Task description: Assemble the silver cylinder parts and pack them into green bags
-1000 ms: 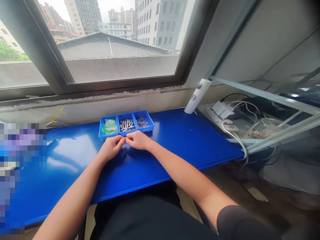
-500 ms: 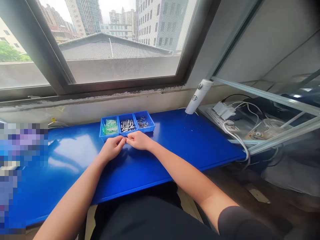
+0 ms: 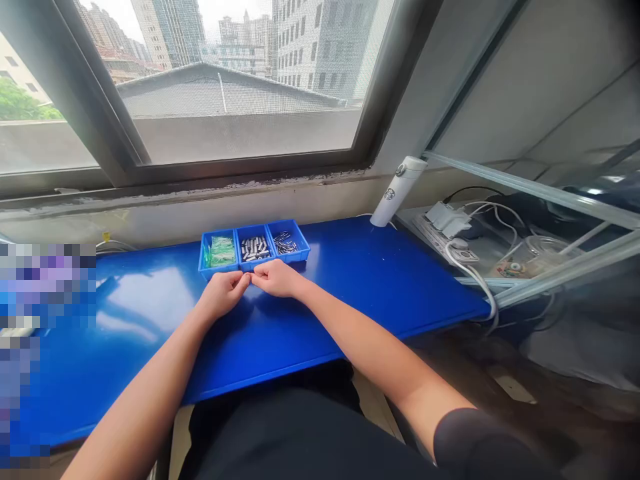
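My left hand (image 3: 225, 292) and my right hand (image 3: 273, 277) meet fingertip to fingertip above the table, just in front of the parts trays. Both are closed in a pinch. Whatever lies between the fingers is too small or hidden to make out. Right behind them stand three joined blue trays. Thin green pieces fill the left tray (image 3: 204, 265). The middle tray (image 3: 239, 235) contains short silver-and-black cylinders, and the right tray (image 3: 299, 235) has slim dark metallic pieces lying in it.
A white tumbler (image 3: 397, 193) stands at the back right of the blue table (image 3: 350, 280). Beyond the table's right edge are a power strip (image 3: 457, 247) with plugs and cables, and a metal frame (image 3: 550, 190). A window runs along the back; the left edge is pixelated.
The view has shifted very slightly. Both hands stay pinched together in front of the trays, with no clear movement of anything else.
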`<state>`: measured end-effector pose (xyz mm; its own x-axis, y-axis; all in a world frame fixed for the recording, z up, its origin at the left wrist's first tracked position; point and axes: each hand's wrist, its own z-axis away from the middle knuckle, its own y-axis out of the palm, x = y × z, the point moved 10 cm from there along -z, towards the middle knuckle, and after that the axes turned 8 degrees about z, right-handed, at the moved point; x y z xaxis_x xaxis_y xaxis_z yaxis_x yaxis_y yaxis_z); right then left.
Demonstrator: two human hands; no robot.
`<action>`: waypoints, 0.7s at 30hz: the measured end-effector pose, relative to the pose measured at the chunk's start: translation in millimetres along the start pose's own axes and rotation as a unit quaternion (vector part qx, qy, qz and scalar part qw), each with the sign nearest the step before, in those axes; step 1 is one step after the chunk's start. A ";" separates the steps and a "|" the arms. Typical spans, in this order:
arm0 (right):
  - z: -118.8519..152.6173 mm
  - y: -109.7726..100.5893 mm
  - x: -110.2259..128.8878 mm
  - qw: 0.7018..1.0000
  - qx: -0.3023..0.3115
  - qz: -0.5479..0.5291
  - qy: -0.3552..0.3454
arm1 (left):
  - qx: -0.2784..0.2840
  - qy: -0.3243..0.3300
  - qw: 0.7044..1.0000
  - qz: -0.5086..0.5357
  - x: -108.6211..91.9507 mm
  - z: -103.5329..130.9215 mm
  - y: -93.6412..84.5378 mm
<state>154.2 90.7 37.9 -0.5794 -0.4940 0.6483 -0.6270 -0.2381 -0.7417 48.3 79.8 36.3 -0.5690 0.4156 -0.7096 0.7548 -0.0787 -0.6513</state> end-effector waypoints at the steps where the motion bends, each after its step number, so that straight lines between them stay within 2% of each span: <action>1: 0.0 -1.0 0.1 1.000 -0.007 -0.001 -0.002 | -0.006 0.004 1.000 -0.002 -0.9 -0.2 -1.4; 8: -2.9 -4.5 -3.2 0.997 -0.036 -0.059 -0.017 | -0.060 0.016 0.998 -0.032 -6.6 1.2 -19.2; 11: -3.3 -8.3 -4.8 0.996 -0.050 -0.077 -0.016 | -0.049 0.014 0.998 -0.036 -8.7 2.0 -16.5; 17: -1.2 -4.6 -0.1 0.996 -0.016 -0.083 -0.015 | -0.015 0.012 1.000 -0.024 -13.8 4.4 -2.8; 21: -1.3 -6.5 0.1 0.996 -0.035 -0.075 -0.019 | -0.018 0.008 1.000 -0.008 -13.6 3.5 -4.3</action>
<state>157.5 93.3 43.0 -0.4577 -0.4889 0.7426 -0.7402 -0.2532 -0.6229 51.6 71.3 47.7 -0.5755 0.4313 -0.6948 0.7573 -0.0396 -0.6518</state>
